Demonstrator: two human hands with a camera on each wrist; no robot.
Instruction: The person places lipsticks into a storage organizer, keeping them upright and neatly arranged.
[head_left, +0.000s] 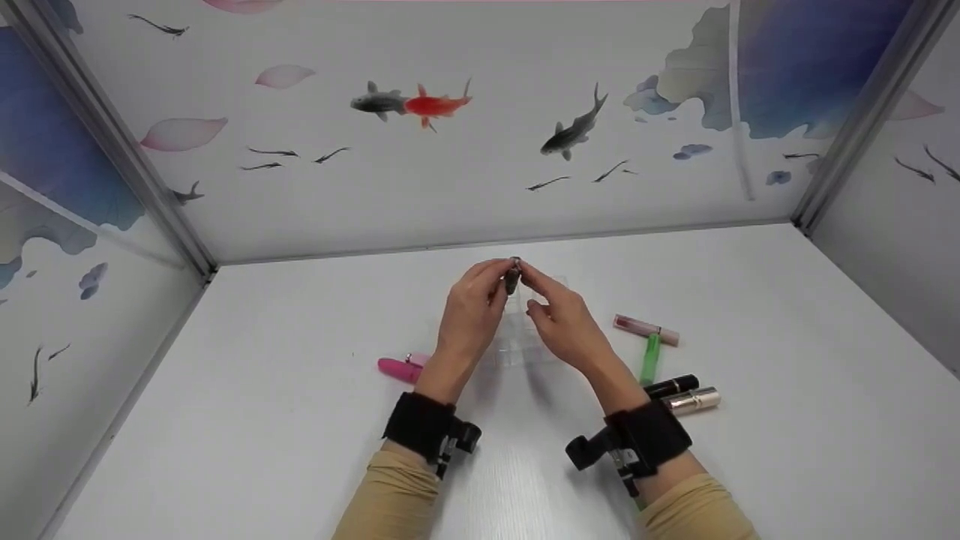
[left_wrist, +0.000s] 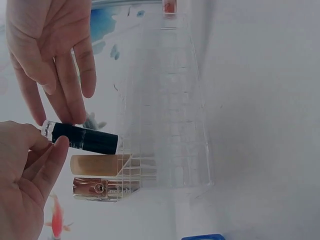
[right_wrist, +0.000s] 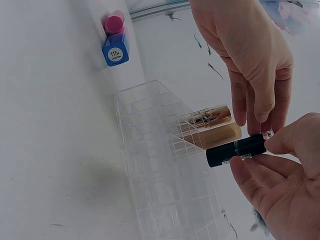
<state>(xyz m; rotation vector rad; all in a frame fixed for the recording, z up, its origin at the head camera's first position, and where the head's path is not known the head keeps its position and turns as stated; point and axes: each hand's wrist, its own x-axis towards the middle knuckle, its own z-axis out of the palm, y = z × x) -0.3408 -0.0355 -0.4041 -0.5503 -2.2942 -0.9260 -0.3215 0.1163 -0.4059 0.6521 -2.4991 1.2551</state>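
Observation:
A black lipstick tube [head_left: 513, 279] with a clear end is held up over a clear compartmented organizer [head_left: 517, 349]. My left hand [head_left: 469, 311] pinches it between thumb and index finger; the thumb lies along the black side in the left wrist view. From the other side, my right hand [head_left: 564, 324] touches the clear end with its extended index finger, its thumb standing apart from the tube. A tan tube [left_wrist: 97, 165] and a shiny rose-gold tube [left_wrist: 95, 188] stand side by side in the organizer, at its left end. The left hand hides both in the head view.
Right of the organizer lie a pinkish lip gloss [head_left: 637, 328], a green tube [head_left: 651, 358], a black tube [head_left: 679, 385] and a gold tube [head_left: 694, 401]. To the left are a magenta tube [head_left: 399, 369] and a blue tube [right_wrist: 115, 52]. Printed panels [head_left: 480, 202] border the table.

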